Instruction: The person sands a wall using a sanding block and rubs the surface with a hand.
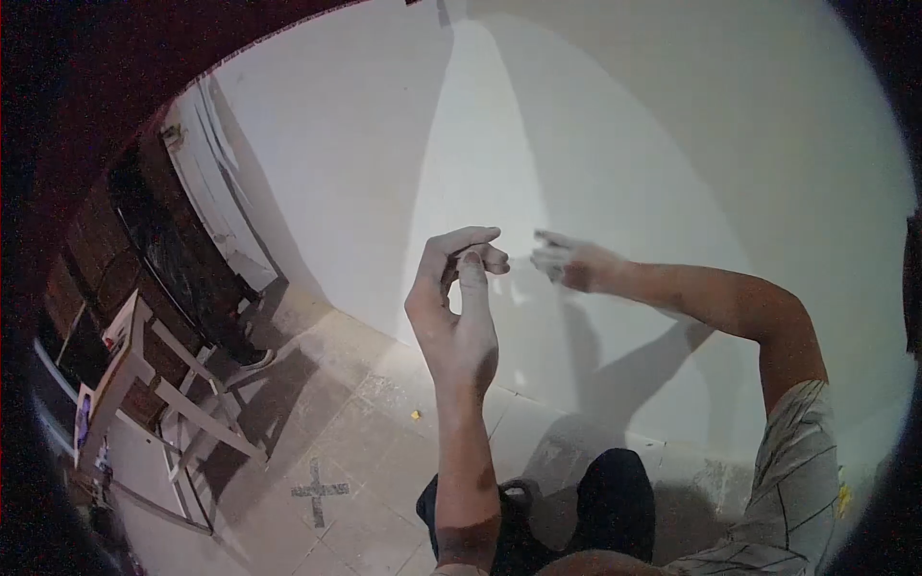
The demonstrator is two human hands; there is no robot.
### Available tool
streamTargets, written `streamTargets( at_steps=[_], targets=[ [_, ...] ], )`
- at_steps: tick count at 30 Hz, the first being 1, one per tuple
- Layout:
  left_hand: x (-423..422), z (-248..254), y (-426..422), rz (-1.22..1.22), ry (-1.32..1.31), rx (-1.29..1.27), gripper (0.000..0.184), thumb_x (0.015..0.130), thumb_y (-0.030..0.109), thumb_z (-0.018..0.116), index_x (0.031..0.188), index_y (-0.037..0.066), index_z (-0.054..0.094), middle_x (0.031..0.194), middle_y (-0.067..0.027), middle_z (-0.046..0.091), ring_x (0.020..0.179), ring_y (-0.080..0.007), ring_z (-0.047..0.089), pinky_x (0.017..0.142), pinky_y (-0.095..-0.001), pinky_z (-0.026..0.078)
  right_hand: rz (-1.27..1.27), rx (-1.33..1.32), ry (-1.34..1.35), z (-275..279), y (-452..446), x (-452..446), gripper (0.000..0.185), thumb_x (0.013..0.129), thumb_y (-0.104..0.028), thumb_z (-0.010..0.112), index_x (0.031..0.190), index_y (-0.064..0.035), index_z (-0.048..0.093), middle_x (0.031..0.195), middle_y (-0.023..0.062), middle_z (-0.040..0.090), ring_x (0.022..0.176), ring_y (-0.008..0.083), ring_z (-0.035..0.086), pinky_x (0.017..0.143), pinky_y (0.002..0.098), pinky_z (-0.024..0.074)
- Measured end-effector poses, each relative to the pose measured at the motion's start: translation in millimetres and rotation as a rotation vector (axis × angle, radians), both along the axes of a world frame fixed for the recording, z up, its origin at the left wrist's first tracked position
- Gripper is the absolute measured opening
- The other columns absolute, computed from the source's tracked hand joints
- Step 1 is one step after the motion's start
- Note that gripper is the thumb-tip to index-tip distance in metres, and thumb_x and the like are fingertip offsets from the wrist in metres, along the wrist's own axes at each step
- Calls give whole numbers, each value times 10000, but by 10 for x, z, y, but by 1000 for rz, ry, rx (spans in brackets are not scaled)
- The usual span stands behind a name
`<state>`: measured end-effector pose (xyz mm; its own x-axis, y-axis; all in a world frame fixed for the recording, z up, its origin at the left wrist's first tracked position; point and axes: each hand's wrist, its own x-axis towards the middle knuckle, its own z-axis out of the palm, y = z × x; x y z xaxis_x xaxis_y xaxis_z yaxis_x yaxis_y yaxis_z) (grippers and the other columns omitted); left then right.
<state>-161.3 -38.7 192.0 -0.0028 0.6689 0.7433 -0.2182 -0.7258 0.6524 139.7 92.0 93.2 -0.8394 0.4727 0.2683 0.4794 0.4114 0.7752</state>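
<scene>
Left hand [455, 305] up in front of the body, fingers curled, thumb drawn in close against them; can't tell from here if anything is pinched. Whitish coating on fingers and thumb. Right hand [574, 265] just to the right of it, fingers pointing back toward the left one, a gap between the two. Right one's blurred: can't tell if it grips anything.

Pale wall [634, 163] right behind both hands, bright patch of light above the left hand, arm shadows below the right. Contact with the wall: can't tell.

Tiled floor [379, 470] below the hands. Small yellow bit [416, 415] below the left hand, slightly left; grey cross mark [320, 492] lower, further left. Wooden-legged furniture [197, 420] well off left of the left hand. Patterned sleeve [789, 480] below the right hand, off right.
</scene>
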Motion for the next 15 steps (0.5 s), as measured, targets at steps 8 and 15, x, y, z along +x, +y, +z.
streamTargets(
  at_steps=[8,15],
  targets=[
    [-47,48,155,98,37,79,207,1048,62,501,1099,-41,673,868,-90,666,846,-168,642,858,-324,507,-316,398,813,3282,-442,352,422,1046,-360,620,1379,-101,622,1278,105,703,1081,211,674,1014,435,516],
    [-296,34,205,164,32,111,201,1062,80,521,1087,-19,694,848,-63,670,841,-149,645,851,-325,502,-409,1046,464,3406,-442,285,407,1081,-343,523,1383,-88,619,1426,101,621,1313,222,546,1187,523,318]
  ],
)
